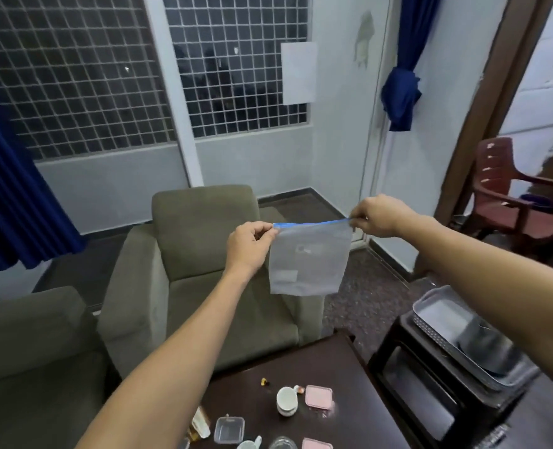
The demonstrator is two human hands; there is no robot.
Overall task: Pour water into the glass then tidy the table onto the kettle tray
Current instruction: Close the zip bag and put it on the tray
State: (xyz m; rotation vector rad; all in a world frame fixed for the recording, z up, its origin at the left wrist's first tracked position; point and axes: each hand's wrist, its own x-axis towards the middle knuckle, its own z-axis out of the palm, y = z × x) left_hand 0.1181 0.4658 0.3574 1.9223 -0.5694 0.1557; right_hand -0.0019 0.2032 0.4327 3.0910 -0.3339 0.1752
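I hold a clear zip bag (309, 260) with a blue seal strip up in the air in front of me, stretched flat. My left hand (250, 243) pinches its top left corner and my right hand (377, 215) pinches its top right corner. The bag looks empty. Far below, on the dark wooden table (349, 367), sit a white cup (286, 400), a pink-lidded box (318, 396), a clear plastic box (229, 430) and the rim of a glass (283, 443). A grey tray (430, 311) rests on a dark stool to the right, partly hidden by my right arm.
Two olive armchairs (203, 254) stand behind and left of the table. A red-brown plastic chair (508, 196) is by the doorway on the right. Blue curtains (399, 89) hang by the grilled windows. Another pink lid (317, 444) and small items lie at the table's near edge.
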